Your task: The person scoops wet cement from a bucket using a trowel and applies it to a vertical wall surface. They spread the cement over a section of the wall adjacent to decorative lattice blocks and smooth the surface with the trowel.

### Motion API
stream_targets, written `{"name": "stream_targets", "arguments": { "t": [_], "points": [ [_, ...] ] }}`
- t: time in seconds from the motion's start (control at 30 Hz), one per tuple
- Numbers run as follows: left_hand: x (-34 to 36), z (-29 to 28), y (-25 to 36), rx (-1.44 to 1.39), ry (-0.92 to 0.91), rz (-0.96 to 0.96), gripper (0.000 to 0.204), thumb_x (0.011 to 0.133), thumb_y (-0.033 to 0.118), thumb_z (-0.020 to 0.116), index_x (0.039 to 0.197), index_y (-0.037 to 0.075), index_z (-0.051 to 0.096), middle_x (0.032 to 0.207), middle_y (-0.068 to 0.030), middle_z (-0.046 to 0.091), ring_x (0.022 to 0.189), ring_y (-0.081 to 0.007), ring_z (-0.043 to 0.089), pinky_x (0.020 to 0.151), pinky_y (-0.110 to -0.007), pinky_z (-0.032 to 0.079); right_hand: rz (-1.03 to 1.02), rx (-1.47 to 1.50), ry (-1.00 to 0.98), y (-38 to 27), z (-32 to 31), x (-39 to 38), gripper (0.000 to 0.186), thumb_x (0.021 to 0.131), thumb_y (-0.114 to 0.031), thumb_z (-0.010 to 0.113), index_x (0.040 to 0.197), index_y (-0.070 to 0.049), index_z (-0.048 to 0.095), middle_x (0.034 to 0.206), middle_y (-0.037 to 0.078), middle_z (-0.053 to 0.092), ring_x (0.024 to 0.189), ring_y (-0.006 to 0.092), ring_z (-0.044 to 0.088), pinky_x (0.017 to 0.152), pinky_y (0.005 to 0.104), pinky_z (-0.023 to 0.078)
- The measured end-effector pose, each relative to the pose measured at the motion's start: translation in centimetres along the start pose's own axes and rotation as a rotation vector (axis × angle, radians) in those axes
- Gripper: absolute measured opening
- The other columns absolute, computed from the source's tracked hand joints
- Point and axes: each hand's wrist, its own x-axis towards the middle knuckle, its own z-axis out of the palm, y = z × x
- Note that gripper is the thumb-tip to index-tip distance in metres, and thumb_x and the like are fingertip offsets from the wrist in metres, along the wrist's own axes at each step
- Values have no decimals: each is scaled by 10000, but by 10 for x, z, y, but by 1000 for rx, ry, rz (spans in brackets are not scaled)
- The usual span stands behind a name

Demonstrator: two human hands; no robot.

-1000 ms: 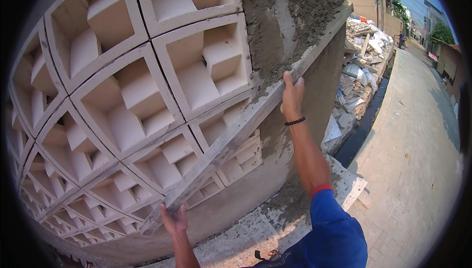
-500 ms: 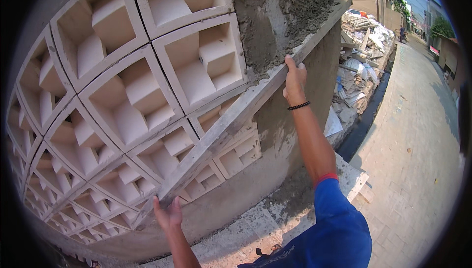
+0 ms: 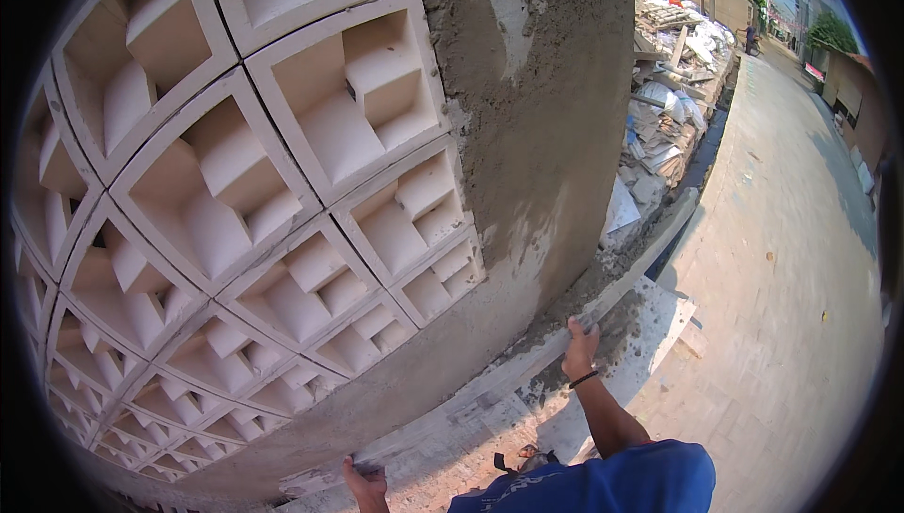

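Observation:
My right hand [image 3: 581, 351] grips a long, straight, mortar-smeared board [image 3: 640, 266], its thumb along the upper edge. Further down the same board, at the lower left, my left hand [image 3: 365, 487] is closed round its edge, with part of the hand cut off by the picture's rim. The board slants low across the foot of the wall. Above it is damp grey plaster [image 3: 541, 127], rougher near the top and smoother lower down. Pale pink ventilation blocks [image 3: 353, 94] with stepped recesses fill the wall to the left of the plaster.
Rubble and white sacks [image 3: 673, 104] are heaped beyond the wall, beside a dark drainage channel [image 3: 708, 155]. A paved lane [image 3: 786, 278] runs along the right. Below the board lies a pale slab [image 3: 659, 311] spattered with mortar.
Both hands have brought the board down from across the blocks and plaster to the wall's foot. Plaster and blocks it covered now show. The view has shifted slightly.

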Motion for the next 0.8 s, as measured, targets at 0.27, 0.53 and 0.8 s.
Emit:
{"name": "stream_targets", "arguments": {
  "t": [0.27, 0.53, 0.8],
  "points": [
    [53, -20, -92, 292, 342, -159, 454, 875, 453, 582, 1223, 162, 587, 1300, -66, 574, 1196, -300, 548, 990, -561, 439, 105, -742, 444, 75, -42, 66, 987, 769, -245, 747, 1509, 36, 157, 1362, 336, 456, 1209, 461, 529, 1017, 487, 448],
    [33, -28, -78, -114, 38, -203, 454, 943, 454, 491, 1228, 120, 607, 1207, -91, 619, 1136, -304, 552, 984, -581, 437, -61, -16, 75, 36, -35, 94, 936, 768, -173, 699, 1513, 17, 165, 1491, 224, 339, 1354, 355, 376, 1100, 415, 326],
    [-3, 94, 46, -167, -70, 140, 728, 856, 615, 574, 1424, 181, 439, 1484, -34, 436, 1360, -291, 400, 1085, -548, 313, -310, 353, -356, -114, 130, 33, 1026, 798, -386, 706, 1521, 66, 136, 1553, 234, 228, 1423, 345, 253, 1147, 424, 252]
  ]
}}
